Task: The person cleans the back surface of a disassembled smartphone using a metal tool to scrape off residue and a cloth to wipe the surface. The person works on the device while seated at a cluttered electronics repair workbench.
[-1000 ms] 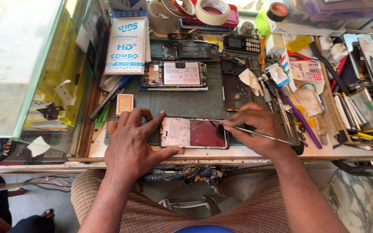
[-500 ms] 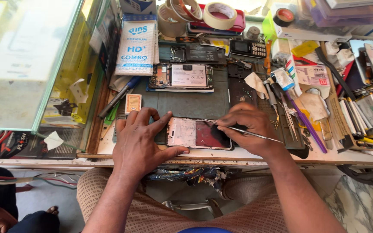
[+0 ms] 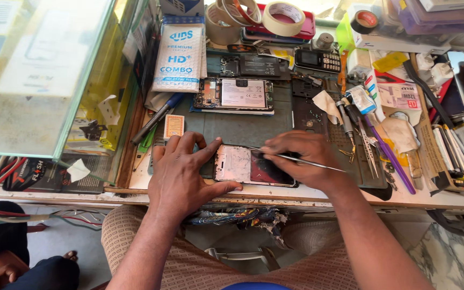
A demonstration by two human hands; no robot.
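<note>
Bracing the opened phone (image 3: 251, 165) flat on the worktop (image 3: 135, 180) near its front edge, the left hand (image 3: 181, 174) presses spread fingers beside it. The right hand (image 3: 302, 160) pinches a thin metal tool (image 3: 307, 161); keep its tip shallow and strokes short.

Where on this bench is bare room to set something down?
One bare patch of green mat: between the opened phone behind and the left hand and held phone in front. Right of the right hand, tools and papers crowd everything; tape rolls fill the back.
</note>
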